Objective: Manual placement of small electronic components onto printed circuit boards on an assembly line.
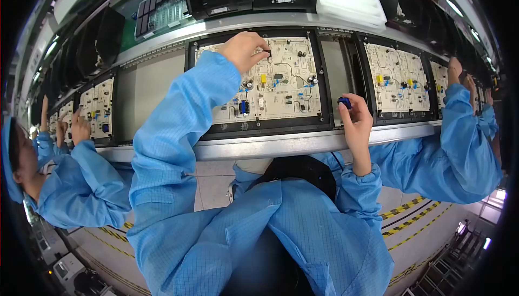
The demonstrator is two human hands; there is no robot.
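**Two bare hands at one cream rectangular circuit board (278, 101)**

So the board sits in a black rectangular frame (292, 123). The person's left hand (246, 51) is over the board's far edge, thumb and forefinger nearly together at a tiny dark part (268, 53) (can't tell if it's actually gripped). Just right of the board, the right hand (358, 121) pinches a small dark-blue blocky part (344, 102) between thumb and forefinger, other fingers curled. Beyond the board are black bins (238, 4) of small dark pieces.
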